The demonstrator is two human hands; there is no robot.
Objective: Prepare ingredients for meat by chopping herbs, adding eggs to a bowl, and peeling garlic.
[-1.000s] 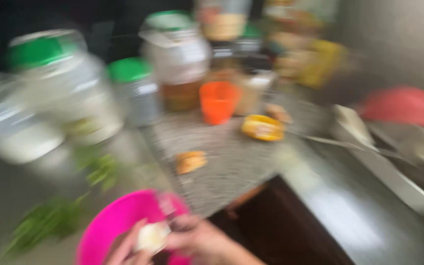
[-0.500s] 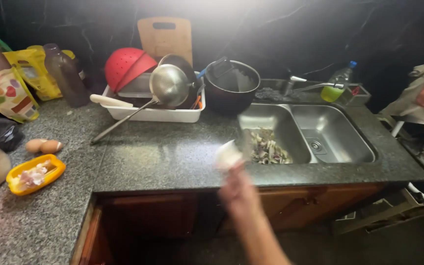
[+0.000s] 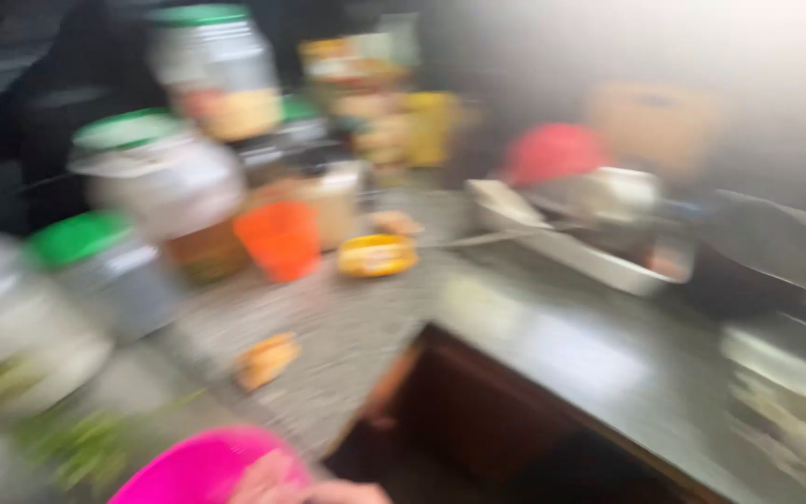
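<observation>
View has swung from the sink back to the pink bowl [image 3: 200, 467] at the surface's near edge; a hand [image 3: 305, 483], probably touching it, grip unclear through blur.

The view is heavily blurred; positions only. A bowl [image 3: 200, 469] sits at the bottom edge, left of centre, on the countertop [image 3: 347, 345]. A hand [image 3: 314, 485] rests at the bowl's right rim, touching it. Leafy greens [image 3: 76, 443] lie just left of the bowl. Behind these, lidded jars [image 3: 156, 191] stand in a row along the left side. A cup [image 3: 282, 241] stands right of the jars, with a small container [image 3: 377, 255] just to its right. A small item [image 3: 268, 359] lies in front of the cup. Farther right, a tray [image 3: 590, 257] holds dishes. A sink [image 3: 785, 383] lies at the far right.
</observation>
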